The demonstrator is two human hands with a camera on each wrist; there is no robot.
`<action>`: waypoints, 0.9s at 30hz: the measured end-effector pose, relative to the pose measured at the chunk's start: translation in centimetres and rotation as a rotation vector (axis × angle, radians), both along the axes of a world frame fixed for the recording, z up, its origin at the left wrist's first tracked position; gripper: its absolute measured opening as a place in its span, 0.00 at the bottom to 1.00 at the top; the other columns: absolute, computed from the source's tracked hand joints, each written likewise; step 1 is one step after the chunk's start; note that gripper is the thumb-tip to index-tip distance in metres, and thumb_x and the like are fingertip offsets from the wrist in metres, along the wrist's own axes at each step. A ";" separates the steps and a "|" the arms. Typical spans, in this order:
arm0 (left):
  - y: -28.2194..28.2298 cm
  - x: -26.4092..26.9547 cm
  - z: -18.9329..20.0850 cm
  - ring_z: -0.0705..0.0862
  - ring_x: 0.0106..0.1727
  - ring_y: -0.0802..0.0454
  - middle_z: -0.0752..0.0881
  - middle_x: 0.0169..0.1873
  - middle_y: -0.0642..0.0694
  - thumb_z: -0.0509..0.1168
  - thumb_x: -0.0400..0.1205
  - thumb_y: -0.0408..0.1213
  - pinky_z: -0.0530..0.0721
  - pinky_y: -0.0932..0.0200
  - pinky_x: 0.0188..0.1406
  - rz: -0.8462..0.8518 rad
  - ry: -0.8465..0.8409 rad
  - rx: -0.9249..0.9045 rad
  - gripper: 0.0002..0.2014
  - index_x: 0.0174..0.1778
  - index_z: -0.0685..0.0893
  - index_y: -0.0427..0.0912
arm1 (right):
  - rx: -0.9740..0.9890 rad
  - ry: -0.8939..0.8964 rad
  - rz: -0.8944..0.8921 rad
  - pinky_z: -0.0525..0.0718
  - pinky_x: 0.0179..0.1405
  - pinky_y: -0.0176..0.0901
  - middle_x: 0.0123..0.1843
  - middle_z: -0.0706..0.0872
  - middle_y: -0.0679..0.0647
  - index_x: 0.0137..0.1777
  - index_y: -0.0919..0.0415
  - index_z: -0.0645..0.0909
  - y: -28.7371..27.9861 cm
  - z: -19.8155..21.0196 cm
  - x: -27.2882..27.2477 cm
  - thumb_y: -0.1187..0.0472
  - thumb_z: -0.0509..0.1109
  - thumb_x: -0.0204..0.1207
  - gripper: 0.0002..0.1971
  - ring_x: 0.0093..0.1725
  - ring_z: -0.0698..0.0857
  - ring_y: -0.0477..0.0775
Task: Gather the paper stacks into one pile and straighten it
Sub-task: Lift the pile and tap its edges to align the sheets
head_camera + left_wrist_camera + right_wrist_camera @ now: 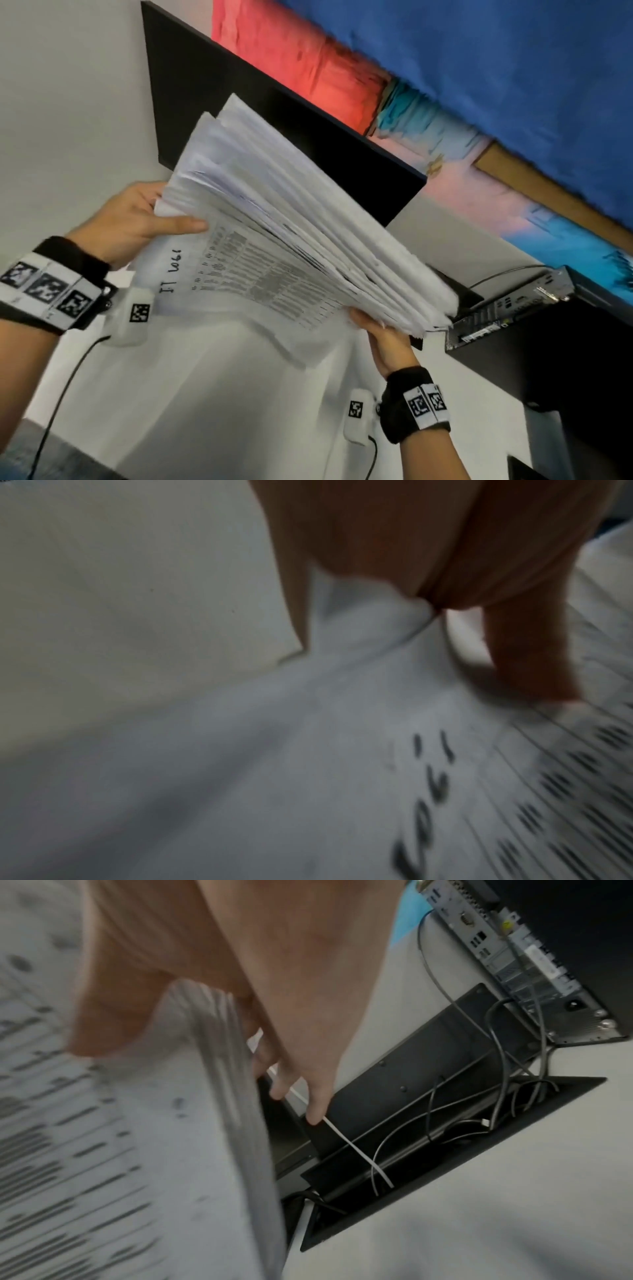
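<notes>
Paper stack [291,219] gripped at both ends by left hand [130,222] and right hand [387,346].
We cannot read its blurred print; white desk [68,120] beneath, dark monitor [205,85] upper left.

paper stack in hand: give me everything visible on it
The paper stack is thick, made of white sheets with uneven, fanned edges, held tilted above the white desk. Its facing sheet carries a printed table and handwriting. The left hand grips one end, the right hand the other, thumbs on the printed side.
</notes>
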State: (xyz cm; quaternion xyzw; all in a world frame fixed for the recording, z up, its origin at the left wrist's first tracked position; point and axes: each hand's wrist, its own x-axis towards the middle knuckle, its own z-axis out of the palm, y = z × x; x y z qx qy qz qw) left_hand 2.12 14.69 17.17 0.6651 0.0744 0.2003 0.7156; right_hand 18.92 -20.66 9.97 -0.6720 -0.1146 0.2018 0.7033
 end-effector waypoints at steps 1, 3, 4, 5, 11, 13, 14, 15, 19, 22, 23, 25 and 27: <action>-0.2 0.2 -0.7 0.94 0.40 0.52 0.95 0.42 0.46 0.72 0.70 0.26 0.91 0.60 0.41 0.058 -0.012 -0.026 0.11 0.41 0.95 0.45 | -0.056 -0.050 -0.019 0.82 0.69 0.56 0.65 0.91 0.53 0.65 0.50 0.87 0.5 0.4 -0.4 0.47 0.89 0.53 0.36 0.66 0.87 0.53; -1.0 0.7 -2.7 0.94 0.42 0.53 0.95 0.45 0.47 0.75 0.70 0.33 0.91 0.59 0.45 0.187 -0.059 -0.080 0.13 0.50 0.93 0.38 | -0.132 -0.130 -0.063 0.81 0.72 0.52 0.66 0.90 0.48 0.68 0.48 0.85 1.5 1.0 -1.1 0.46 0.84 0.64 0.31 0.65 0.87 0.44; -1.4 1.1 -3.6 0.93 0.45 0.52 0.94 0.48 0.47 0.76 0.72 0.33 0.91 0.57 0.49 0.265 -0.081 -0.112 0.18 0.57 0.89 0.31 | -0.120 -0.167 -0.087 0.80 0.72 0.47 0.66 0.89 0.47 0.69 0.50 0.84 1.8 1.3 -1.5 0.50 0.80 0.70 0.26 0.64 0.86 0.40; -1.9 1.5 -4.5 0.93 0.46 0.53 0.94 0.49 0.48 0.75 0.74 0.30 0.90 0.57 0.50 0.335 -0.092 -0.136 0.20 0.61 0.86 0.26 | -0.086 -0.212 -0.113 0.80 0.70 0.42 0.66 0.89 0.46 0.71 0.51 0.83 2.1 1.6 -1.9 0.55 0.77 0.76 0.22 0.64 0.86 0.38; -3.9 2.4 -9.7 0.91 0.45 0.66 0.94 0.43 0.59 0.77 0.74 0.26 0.88 0.69 0.48 0.506 0.046 -0.088 0.16 0.57 0.88 0.41 | -0.098 -0.196 -0.215 0.85 0.61 0.33 0.61 0.90 0.49 0.70 0.58 0.81 2.8 -1.2 -2.8 0.63 0.79 0.75 0.24 0.60 0.89 0.42; -4.1 3.0 -11.2 0.89 0.43 0.69 0.91 0.46 0.54 0.78 0.74 0.28 0.85 0.71 0.45 0.512 0.101 -0.030 0.16 0.57 0.87 0.39 | -0.173 -0.120 -0.182 0.87 0.57 0.33 0.59 0.89 0.48 0.68 0.54 0.81 2.7 -3.0 -2.6 0.64 0.79 0.73 0.23 0.57 0.89 0.41; -4.3 3.3 -11.5 0.88 0.42 0.69 0.90 0.45 0.52 0.78 0.74 0.30 0.83 0.71 0.45 0.516 0.126 0.005 0.15 0.56 0.87 0.39 | -0.205 -0.093 -0.166 0.86 0.56 0.34 0.58 0.88 0.46 0.64 0.50 0.82 2.7 -3.6 -2.5 0.64 0.78 0.75 0.19 0.55 0.87 0.39; -4.4 3.7 -11.7 0.86 0.40 0.69 0.89 0.44 0.51 0.78 0.75 0.32 0.82 0.71 0.44 0.521 0.146 0.044 0.13 0.54 0.87 0.38 | -0.231 -0.072 -0.161 0.85 0.57 0.37 0.56 0.87 0.45 0.59 0.46 0.82 2.8 -4.1 -2.2 0.62 0.77 0.76 0.14 0.54 0.86 0.38; -4.4 5.5 -11.3 0.86 0.41 0.68 0.89 0.44 0.52 0.79 0.74 0.35 0.83 0.72 0.45 0.474 0.153 0.090 0.13 0.53 0.87 0.40 | -0.252 -0.011 -0.207 0.82 0.46 0.35 0.56 0.88 0.52 0.58 0.50 0.82 2.8 -4.4 -0.6 0.54 0.74 0.79 0.09 0.55 0.86 0.48; -3.4 5.9 -11.6 0.89 0.52 0.59 0.90 0.53 0.51 0.84 0.66 0.33 0.86 0.66 0.52 0.388 0.192 0.057 0.31 0.63 0.81 0.41 | -0.280 -0.020 -0.248 0.82 0.46 0.36 0.60 0.88 0.57 0.70 0.60 0.80 2.5 -4.8 0.7 0.53 0.76 0.77 0.24 0.60 0.87 0.57; -2.9 6.0 -12.1 0.89 0.53 0.56 0.89 0.55 0.49 0.85 0.64 0.31 0.86 0.65 0.54 0.382 0.217 0.051 0.34 0.64 0.79 0.41 | -0.286 -0.026 -0.255 0.83 0.48 0.38 0.60 0.88 0.57 0.71 0.61 0.80 2.3 -5.0 1.1 0.54 0.77 0.76 0.25 0.60 0.87 0.57; -2.1 6.2 -13.1 0.89 0.53 0.54 0.88 0.55 0.48 0.85 0.64 0.29 0.86 0.66 0.53 0.429 0.261 -0.008 0.33 0.62 0.77 0.41 | -0.319 -0.016 -0.232 0.82 0.51 0.35 0.56 0.89 0.53 0.69 0.63 0.81 2.0 -5.3 1.7 0.59 0.78 0.75 0.23 0.55 0.87 0.50; -1.3 6.5 -13.9 0.90 0.53 0.52 0.89 0.55 0.47 0.84 0.66 0.38 0.87 0.59 0.55 0.480 0.319 -0.137 0.29 0.61 0.81 0.41 | -0.363 -0.015 -0.187 0.81 0.51 0.31 0.51 0.88 0.45 0.66 0.62 0.83 2.1 -5.4 1.8 0.65 0.76 0.77 0.17 0.50 0.85 0.40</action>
